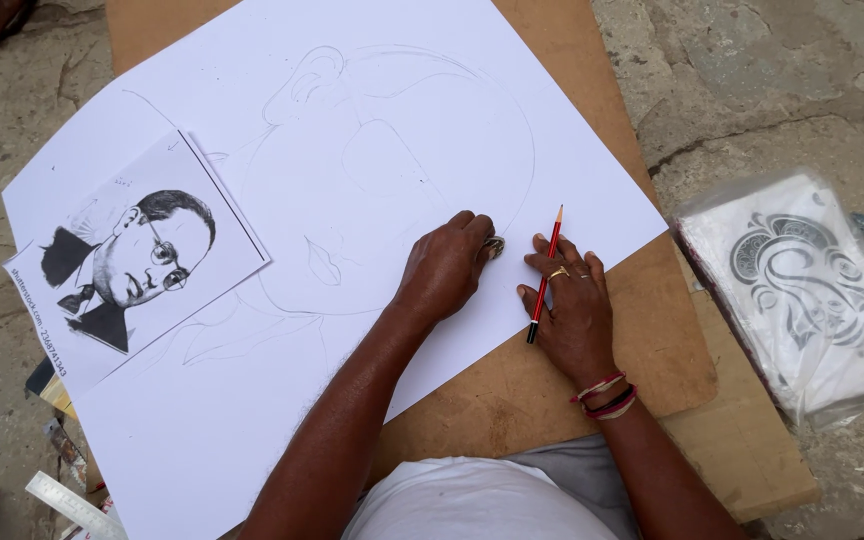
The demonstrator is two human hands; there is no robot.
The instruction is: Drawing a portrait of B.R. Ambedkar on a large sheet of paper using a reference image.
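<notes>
- Right hand (574, 312) flat on the white sheet (392, 150), red pencil (544, 275) pinched between its fingers.
- Left hand (445, 268) just beside, fingers curled shut on a small eraser (494, 246) pressed to the paper.
- Farther left, printed portrait (137, 258) lying on the sheet.

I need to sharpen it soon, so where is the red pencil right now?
In the head view, the red pencil lies between the fingers of the right hand, which rests on the white paper beside the left hand.
</notes>
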